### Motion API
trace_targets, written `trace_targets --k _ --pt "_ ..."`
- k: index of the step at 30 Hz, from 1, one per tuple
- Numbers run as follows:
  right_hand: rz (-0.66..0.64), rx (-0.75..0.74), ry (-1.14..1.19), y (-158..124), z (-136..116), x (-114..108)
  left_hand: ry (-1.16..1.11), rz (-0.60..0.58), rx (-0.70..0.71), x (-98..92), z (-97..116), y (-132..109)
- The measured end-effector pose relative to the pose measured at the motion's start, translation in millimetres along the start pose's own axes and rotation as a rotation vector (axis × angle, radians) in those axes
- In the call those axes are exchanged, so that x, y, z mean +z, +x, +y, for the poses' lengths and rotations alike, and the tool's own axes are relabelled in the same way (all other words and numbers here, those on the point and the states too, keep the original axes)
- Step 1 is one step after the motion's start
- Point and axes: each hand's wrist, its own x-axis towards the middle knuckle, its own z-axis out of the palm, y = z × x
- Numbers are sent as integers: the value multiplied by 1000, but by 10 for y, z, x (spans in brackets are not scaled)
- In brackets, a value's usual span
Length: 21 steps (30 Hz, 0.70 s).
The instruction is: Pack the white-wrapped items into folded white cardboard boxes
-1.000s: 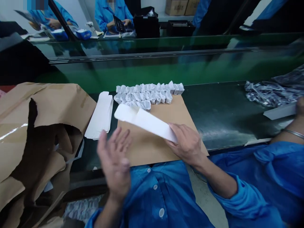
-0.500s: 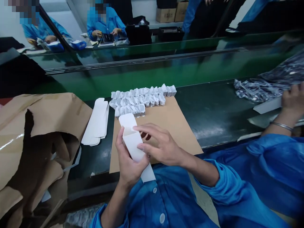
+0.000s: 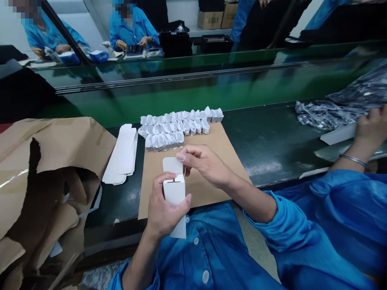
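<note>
My left hand (image 3: 165, 207) is wrapped round a narrow white box (image 3: 175, 193), held tilted over the front edge of a brown cardboard sheet (image 3: 217, 161). The box's top flap stands up, and a small gap shows at its upper end. My right hand (image 3: 202, 163) pinches the right edge of that flap between thumb and fingers. Behind the box, rows of small white wrapped pieces (image 3: 165, 141) stand on the sheet. A stack of flat white box blanks (image 3: 121, 155) lies to the left of the sheet.
A large torn brown carton (image 3: 69, 141) fills the left side. At right, another person's hand (image 3: 370, 129) is beside clear plastic bags (image 3: 329, 114). A green partition (image 3: 187, 94) runs behind the dark table (image 3: 260, 141); people in blue sit beyond it.
The white box has turned more upright in my left hand, and its flap has shifted right and down. My right hand has moved up from the box's side to the flap.
</note>
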Motion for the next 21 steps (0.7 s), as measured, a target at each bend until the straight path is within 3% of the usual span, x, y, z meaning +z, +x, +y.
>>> trace_targets --k 6,11,15,21 --pt "-116 77 -6 -2 34 25 45 14 -93 65 -12 -42" --pt "-106 70 -28 -43 62 6 -27 113 29 155 -27 -83" --pt "-105 55 -36 -78 29 7 -84 58 17 172 -28 -99" --pt "-112 13 -196 -154 -44 14 142 -48 5 98 9 -102"
